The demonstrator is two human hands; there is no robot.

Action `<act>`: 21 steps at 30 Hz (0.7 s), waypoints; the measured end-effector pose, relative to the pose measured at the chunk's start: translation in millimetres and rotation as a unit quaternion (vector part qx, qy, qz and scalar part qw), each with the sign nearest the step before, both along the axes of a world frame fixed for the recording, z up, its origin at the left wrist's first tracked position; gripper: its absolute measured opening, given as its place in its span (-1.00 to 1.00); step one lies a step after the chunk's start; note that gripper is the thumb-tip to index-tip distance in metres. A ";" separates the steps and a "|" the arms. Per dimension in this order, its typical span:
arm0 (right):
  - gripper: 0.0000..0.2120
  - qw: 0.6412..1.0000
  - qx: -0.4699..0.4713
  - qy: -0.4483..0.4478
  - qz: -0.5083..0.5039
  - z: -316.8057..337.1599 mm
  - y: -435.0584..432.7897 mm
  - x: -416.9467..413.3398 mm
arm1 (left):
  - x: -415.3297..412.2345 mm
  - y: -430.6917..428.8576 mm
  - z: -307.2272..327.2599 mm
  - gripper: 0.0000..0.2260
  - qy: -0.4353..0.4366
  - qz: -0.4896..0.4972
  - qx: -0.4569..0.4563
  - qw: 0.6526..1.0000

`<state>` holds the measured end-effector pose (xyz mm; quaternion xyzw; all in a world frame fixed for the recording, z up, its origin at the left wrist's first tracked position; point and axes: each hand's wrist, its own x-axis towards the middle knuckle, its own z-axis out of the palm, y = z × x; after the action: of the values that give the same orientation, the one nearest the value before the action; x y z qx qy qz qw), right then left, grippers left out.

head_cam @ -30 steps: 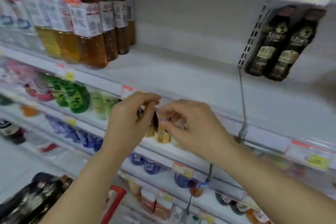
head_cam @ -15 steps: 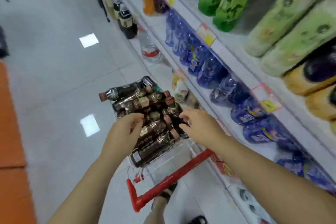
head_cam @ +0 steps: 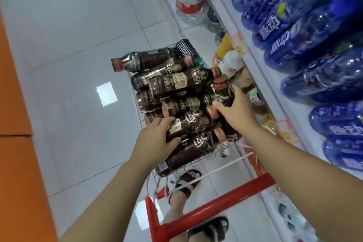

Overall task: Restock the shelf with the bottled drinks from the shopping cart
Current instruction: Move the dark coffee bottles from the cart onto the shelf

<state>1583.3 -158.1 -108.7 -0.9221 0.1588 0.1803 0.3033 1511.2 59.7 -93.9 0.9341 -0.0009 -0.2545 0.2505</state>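
Several dark brown drink bottles (head_cam: 176,82) with gold labels and copper caps lie piled in a wire shopping cart (head_cam: 213,152) below me. My left hand (head_cam: 157,139) wraps around the body of one lying bottle (head_cam: 193,122) near the pile's front. My right hand (head_cam: 234,113) closes on the neck of a more upright bottle (head_cam: 221,89) at the pile's right side. The shelf (head_cam: 261,68) runs along the right, edged with price tags.
Blue bottles (head_cam: 306,45) fill the shelf at right. A big clear water bottle (head_cam: 188,0) stands further up the aisle. The cart's red handle (head_cam: 216,207) crosses in front of my sandalled feet (head_cam: 186,182). White tiled floor lies left, with an orange surface (head_cam: 13,124) at the edge.
My view swung from the upper shelf down to the cart. Both hands left the shelf, came down onto the pile and closed on bottles.
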 end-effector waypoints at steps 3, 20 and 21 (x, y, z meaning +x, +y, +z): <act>-0.50 1.000 0.010 -0.009 -0.008 -6.6 -4.0 8.3 | 7.9 -6.4 -6.1 -0.45 0.014 -0.001 0.030 0.999; -0.64 0.971 0.181 -0.151 -0.050 167.1 -62.1 -79.9 | -30.4 -49.1 110.2 -0.47 -0.099 0.058 -0.105 0.988; -0.64 0.966 0.185 -0.173 -0.056 190.1 -66.7 -86.7 | -32.5 -56.7 129.4 -0.49 -0.124 0.067 -0.139 0.980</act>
<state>1496.6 -224.8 81.4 -0.8571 0.1190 0.0270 0.5006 1478.8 3.0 35.5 0.9124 -0.0043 -0.1168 0.3923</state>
